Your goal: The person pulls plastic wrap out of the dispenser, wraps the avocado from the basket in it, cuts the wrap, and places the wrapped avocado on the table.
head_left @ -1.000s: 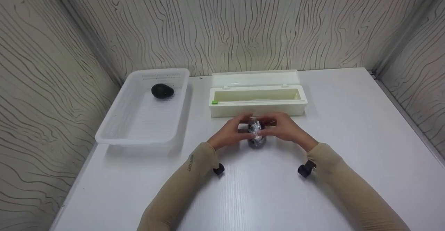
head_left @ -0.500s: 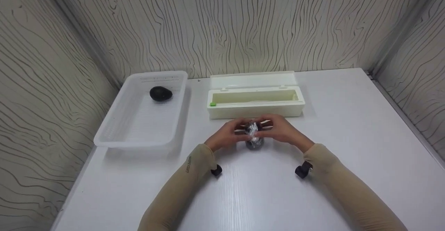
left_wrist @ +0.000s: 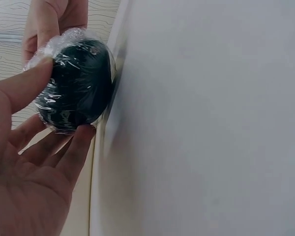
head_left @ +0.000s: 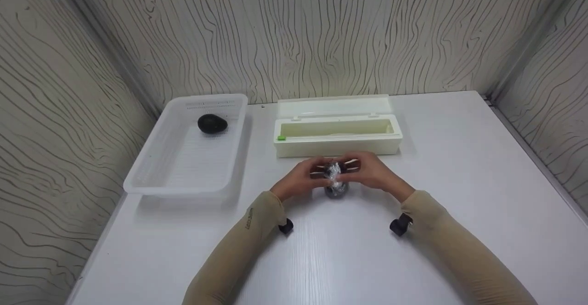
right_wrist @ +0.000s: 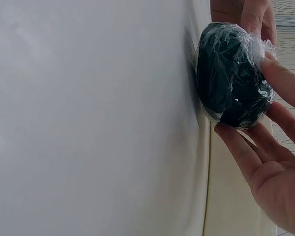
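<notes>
We see both hands closed partway round one dark, egg-shaped fruit [left_wrist: 81,83] wrapped in clear film, the thumbs on one side and the fingers bent against the other. The left hand [head_left: 298,179] grips it from the left and the right hand [head_left: 373,172] from the right, with both thumbs on the bunched, shiny film. The fruit sits between the hands in front of the long box; we cannot tell whether it touches the table [head_left: 337,259] or is held just above it. Back from the hands we find tan sleeves [head_left: 239,245], with a small black device [head_left: 286,226] at each wrist. Just beyond the fingers stands the pale long box [head_left: 339,148], its lid [head_left: 333,107] folded back towards the wall [head_left: 294,34]; along its front edge we see a thin strip with a green slider [head_left: 281,138] at the left end. Further left, well apart from the hands, is a white plastic basket [head_left: 177,190], and in its far part we see a dark avocado [head_left: 212,124] lying on its side. Wavy dark lines pattern the pale wall behind.
</notes>
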The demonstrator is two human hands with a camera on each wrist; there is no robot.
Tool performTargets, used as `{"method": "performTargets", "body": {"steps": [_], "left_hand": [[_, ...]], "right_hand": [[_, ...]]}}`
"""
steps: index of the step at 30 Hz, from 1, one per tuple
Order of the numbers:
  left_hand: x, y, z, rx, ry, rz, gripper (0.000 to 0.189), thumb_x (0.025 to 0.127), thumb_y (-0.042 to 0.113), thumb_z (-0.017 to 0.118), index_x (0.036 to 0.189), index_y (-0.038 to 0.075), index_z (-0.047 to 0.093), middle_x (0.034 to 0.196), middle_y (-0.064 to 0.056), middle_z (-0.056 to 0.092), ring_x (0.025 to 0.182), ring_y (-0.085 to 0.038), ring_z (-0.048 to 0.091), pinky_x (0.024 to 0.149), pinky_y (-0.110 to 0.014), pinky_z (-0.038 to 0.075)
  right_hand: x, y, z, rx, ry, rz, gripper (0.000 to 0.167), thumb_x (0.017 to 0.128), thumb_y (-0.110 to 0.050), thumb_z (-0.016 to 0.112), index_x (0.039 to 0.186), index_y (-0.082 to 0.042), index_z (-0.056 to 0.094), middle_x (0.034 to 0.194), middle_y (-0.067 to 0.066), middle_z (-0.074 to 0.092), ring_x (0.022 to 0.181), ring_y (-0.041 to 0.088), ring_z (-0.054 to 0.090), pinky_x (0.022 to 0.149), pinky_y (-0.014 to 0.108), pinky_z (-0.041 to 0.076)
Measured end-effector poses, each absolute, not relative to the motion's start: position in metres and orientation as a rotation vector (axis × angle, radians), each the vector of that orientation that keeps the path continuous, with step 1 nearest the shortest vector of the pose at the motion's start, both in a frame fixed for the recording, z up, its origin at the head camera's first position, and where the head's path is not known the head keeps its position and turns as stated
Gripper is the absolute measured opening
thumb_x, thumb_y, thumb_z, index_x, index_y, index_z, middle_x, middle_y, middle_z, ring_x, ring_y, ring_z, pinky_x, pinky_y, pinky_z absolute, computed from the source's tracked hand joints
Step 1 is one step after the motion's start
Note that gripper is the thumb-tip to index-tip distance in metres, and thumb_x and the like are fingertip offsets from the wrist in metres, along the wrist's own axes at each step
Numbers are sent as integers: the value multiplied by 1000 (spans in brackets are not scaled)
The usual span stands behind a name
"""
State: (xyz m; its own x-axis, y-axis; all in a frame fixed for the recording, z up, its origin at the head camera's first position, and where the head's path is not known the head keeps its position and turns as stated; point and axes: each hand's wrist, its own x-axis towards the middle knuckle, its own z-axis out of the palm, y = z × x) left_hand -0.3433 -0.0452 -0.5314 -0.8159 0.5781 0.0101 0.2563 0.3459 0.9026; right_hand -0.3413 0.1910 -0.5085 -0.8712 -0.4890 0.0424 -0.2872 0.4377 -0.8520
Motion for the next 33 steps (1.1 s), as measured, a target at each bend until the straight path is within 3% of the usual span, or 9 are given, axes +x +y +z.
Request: {"method": "performTargets", "body": {"steps": [12,19,27,33], "left_hand": [[-341,-44,-529,820,2371,1360,55,88,44,69,138,33,48,138,11,55,130,-11,51,112,-32,40],[-336,-45,-524,792,2402,1257,73,90,52,62,152,30,30,152,6,42,136,-18,47,113,-35,39],[-331,-49,-524,899,2426,1226,89,80,48,76,153,32,27,153,13,38,135,-14,47,115,-33,37],[-328,-50,-527,902,2480,1197,93,78,48,78,153,28,28,153,10,39,131,-15,49,114,-34,39]], "right_hand": [[-342,196,-508,-710,2500,-1350,49,78,-39,81,121,-19,65,125,4,64,115,27,64,97,36,54],[-342,198,-507,-769,2529,-1301,53,79,-41,79,125,-21,63,126,3,65,112,26,66,96,38,55],[-339,203,-505,-729,2514,-1275,58,79,-44,78,130,-24,59,133,-1,60,116,25,63,97,35,54],[-337,210,-506,-766,2414,-1361,56,82,-32,78,132,-17,58,137,8,57,119,31,61,95,31,55]]}}
